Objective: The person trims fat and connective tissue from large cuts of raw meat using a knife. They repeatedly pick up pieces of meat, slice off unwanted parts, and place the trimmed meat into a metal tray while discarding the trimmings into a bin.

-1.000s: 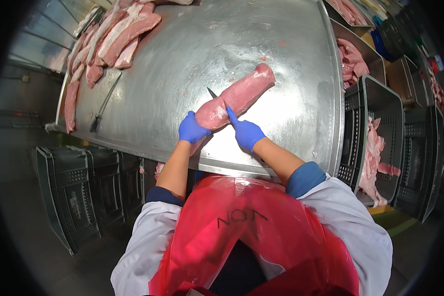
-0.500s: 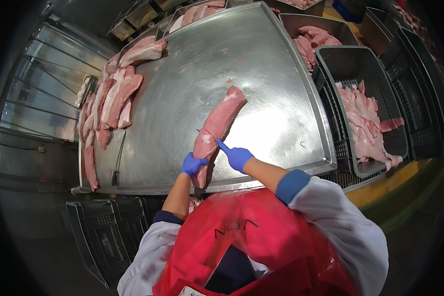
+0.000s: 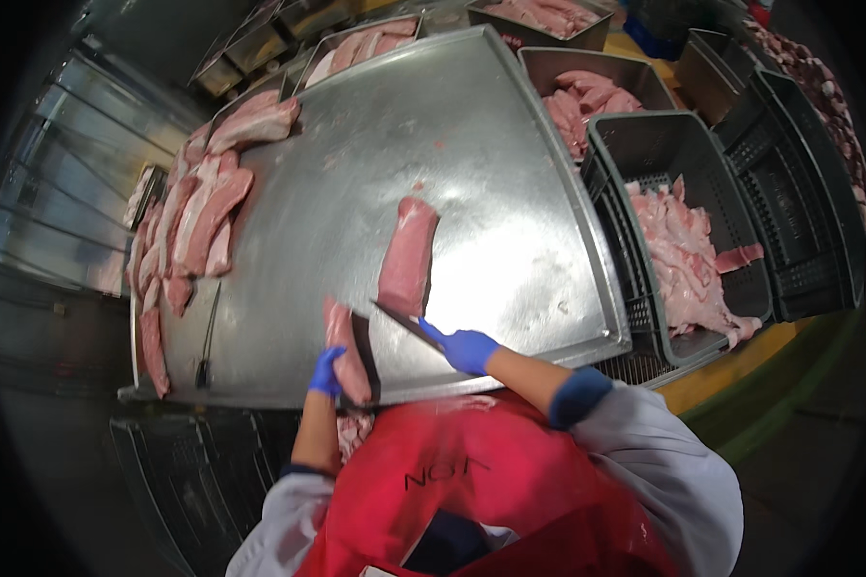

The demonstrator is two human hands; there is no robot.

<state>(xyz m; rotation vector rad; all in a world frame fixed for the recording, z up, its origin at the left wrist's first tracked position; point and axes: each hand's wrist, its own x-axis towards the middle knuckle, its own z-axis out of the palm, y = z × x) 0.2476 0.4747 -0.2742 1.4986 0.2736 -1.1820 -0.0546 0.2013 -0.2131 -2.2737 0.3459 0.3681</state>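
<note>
On the metal table (image 3: 510, 279) lies a long piece of pork loin (image 3: 409, 255), its near end cut across. Apart from it, to the left and nearer to me, is a shorter cut piece of loin (image 3: 348, 356). My left hand (image 3: 327, 371), in a blue glove, is closed on that shorter piece from its left side. In my right hand (image 3: 469, 351), also gloved in blue, is a knife (image 3: 406, 322). Its dark blade points to the left, just below the cut end of the longer piece, with the index finger stretched along it.
Several uncut loins (image 3: 212, 212) are heaped at the table's left edge, near a thin steel rod with a dark handle (image 3: 203, 370). A grey crate (image 3: 731, 212) of pale trimmings stands at the right. Behind it, a bin (image 3: 539, 62) holds more meat.
The loin, one length before, is now in two separate pieces. My left hand has drawn the near piece left and toward me. The knife blade now shows in the gap.
</note>
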